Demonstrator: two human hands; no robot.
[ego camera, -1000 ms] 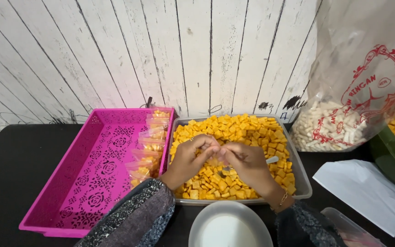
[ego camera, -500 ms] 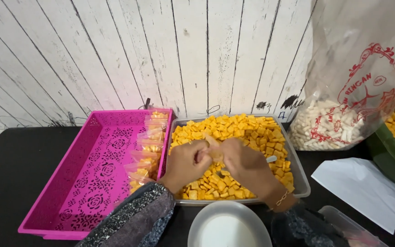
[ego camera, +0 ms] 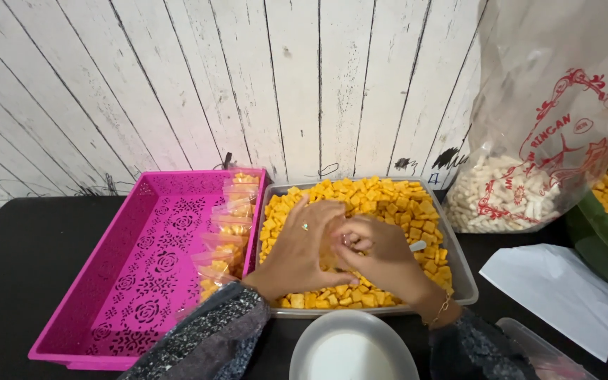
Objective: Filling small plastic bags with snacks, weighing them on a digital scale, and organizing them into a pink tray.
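My left hand (ego camera: 302,248) and my right hand (ego camera: 378,259) meet above a clear tray (ego camera: 461,278) full of orange square crackers (ego camera: 381,200). Pinched between them is a small clear plastic bag (ego camera: 333,243) holding a few crackers, and my fingers hide most of it. My left palm lies flat against the bag, with a ring on one finger. The fingers of my right hand curl onto the bag from the right. A white spoon handle (ego camera: 419,245) pokes out of the crackers just right of my right hand.
A pink perforated basket (ego camera: 135,271) stands left of the tray, with several filled small bags (ego camera: 228,229) along its right side. At the right are a big clear bag of white snacks (ego camera: 529,190), white paper (ego camera: 561,288) and a green tub (ego camera: 599,246). A white bowl (ego camera: 353,348) sits near me.
My hands have closed together over the small bag. My left hand has opened flat against it and shifted slightly right. The bag showed more before.
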